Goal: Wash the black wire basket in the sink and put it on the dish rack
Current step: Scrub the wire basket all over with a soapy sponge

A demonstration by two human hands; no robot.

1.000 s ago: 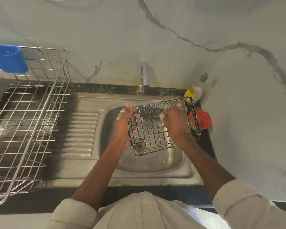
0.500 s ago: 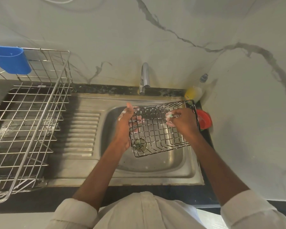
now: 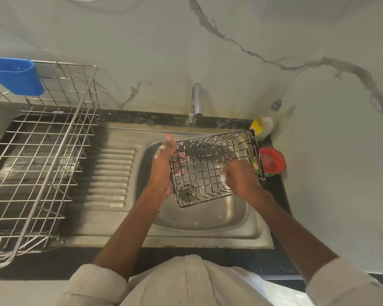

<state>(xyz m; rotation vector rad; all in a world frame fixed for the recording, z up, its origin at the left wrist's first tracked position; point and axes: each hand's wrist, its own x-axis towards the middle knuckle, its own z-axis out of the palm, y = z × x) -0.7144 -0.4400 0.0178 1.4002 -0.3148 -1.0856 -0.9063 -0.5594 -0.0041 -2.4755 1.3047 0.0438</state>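
**Soapy wire basket held over the sink bowl**

The black wire basket (image 3: 210, 168) is held tilted above the bowl of the steel sink (image 3: 208, 219), its open side toward the camera, with white suds along several wires. Through its mesh the drain (image 3: 188, 192) shows at the basket's 7 o'clock corner.

The left hand (image 3: 163, 171) grips the basket's 9 o'clock edge: thumb pointing up along the outside, fingers wrapped behind the wires and visible through the mesh, foam on the knuckles. The right hand (image 3: 239, 180) is curled into a loose fist against the basket at its 4 o'clock side, foam at its fingertips; whether it clasps a scrubber or the wires themselves cannot be told.

At 12 o'clock from the basket stands the chrome tap (image 3: 196, 102). At 2 o'clock a dish-soap bottle (image 3: 263, 127) sits in the corner of the dark worktop (image 3: 276, 195), and at 3 o'clock, just beyond the basket's far edge, sits a red bowl (image 3: 272, 161). At 9 o'clock lies the ribbed draining board (image 3: 113, 175), and past it the steel dish rack (image 3: 38, 160), with a blue holder (image 3: 16, 77) hung on its back rail.
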